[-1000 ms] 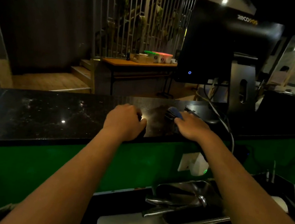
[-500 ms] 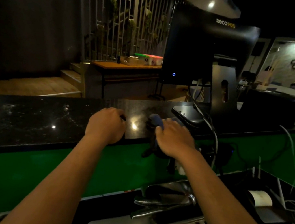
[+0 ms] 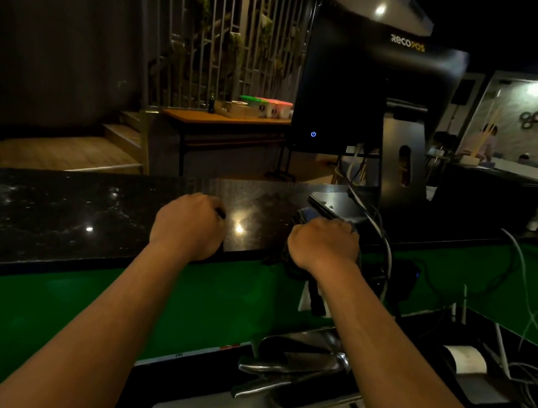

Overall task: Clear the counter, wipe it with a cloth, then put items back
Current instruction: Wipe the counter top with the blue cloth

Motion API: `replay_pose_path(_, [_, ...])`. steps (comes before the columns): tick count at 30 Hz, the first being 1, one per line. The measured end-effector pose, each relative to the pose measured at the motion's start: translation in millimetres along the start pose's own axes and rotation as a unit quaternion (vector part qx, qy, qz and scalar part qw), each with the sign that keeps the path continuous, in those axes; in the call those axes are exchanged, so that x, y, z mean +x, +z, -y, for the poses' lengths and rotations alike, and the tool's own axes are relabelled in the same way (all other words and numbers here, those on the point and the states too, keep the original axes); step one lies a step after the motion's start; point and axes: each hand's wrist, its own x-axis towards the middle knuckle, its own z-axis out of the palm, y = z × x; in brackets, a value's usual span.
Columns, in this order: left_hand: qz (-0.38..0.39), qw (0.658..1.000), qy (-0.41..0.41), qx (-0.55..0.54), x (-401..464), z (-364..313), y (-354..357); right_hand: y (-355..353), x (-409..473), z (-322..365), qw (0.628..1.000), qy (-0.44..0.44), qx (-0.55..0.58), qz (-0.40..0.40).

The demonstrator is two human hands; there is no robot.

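A black speckled stone counter [image 3: 52, 208] runs across the view above a green front panel. My left hand [image 3: 188, 223] rests as a fist at the counter's near edge, and a small dark thing peeks out at its knuckles. My right hand [image 3: 324, 242] is closed on a dark cloth [image 3: 290, 265] that hangs over the counter's near edge; a bluish part of it shows above my fingers. Both hands sit just left of the screen stand.
A black point-of-sale screen [image 3: 373, 90] on a grey stand [image 3: 401, 160] occupies the counter's right end, with a flat dark device [image 3: 333, 202] at its foot and cables [image 3: 383, 244] trailing down. Metal scoops [image 3: 301, 357] and a receipt printer [image 3: 466, 363] lie below.
My right hand has pulled the cloth back from the counter top to its near edge, where the cloth now hangs over. The left fist stays at the edge.
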Motion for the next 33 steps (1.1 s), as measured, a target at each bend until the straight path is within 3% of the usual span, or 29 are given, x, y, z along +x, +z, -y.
replay_pose_path(4, [0.002, 1.0, 0.008, 0.01, 3, 0, 2, -4, 32, 9, 0.998, -0.05, -0.006, 0.036])
replay_pose_path(15, [-0.011, 1.0, 0.005, 0.009, 6, 3, 6, 21, 144, 50, 0.992, -0.08, 0.044, 0.087])
replay_pose_path(22, [-0.01, 1.0, -0.005, 0.01, 5, 2, 6, 19, 80, 30, 0.985, -0.14, 0.066, 0.081])
replay_pose_path(26, [-0.003, 1.0, -0.001, 0.007, 4, 2, 5, 23, 33, 1, 0.995, -0.084, 0.051, 0.02])
replay_pose_path(33, [0.002, 1.0, 0.013, 0.012, 5, 4, 1, 20, 88, 23, 0.996, -0.062, 0.041, 0.056])
